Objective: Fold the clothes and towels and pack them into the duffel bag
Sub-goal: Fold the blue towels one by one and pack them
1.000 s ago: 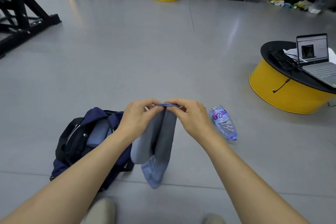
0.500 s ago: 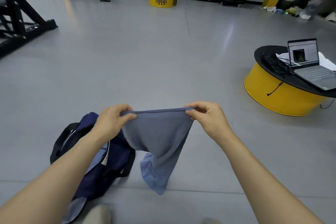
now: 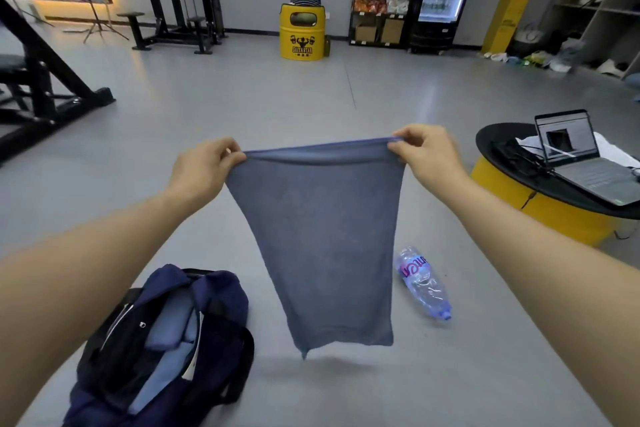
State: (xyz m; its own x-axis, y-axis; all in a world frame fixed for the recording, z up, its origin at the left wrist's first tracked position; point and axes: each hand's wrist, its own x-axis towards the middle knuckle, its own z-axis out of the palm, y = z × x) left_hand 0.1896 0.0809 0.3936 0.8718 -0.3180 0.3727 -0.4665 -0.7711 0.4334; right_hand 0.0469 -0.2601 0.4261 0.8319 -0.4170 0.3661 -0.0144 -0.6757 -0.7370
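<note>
I see a low round yellow table with a black top to the right of the towel, well apart from it. The blue-grey towel hangs in mid-air at the centre of my view, spread flat, its lower edge clear of the grey floor. Below and left of the towel, the navy duffel bag lies open on the floor with folded light-blue cloth inside. Far behind the towel a yellow drum stands by the wall. An open laptop sits on the table. The left hand pinches the towel's top left corner; the right hand pinches its top right corner. Just right of the towel's lower half, a clear water bottle lies on its side.
</note>
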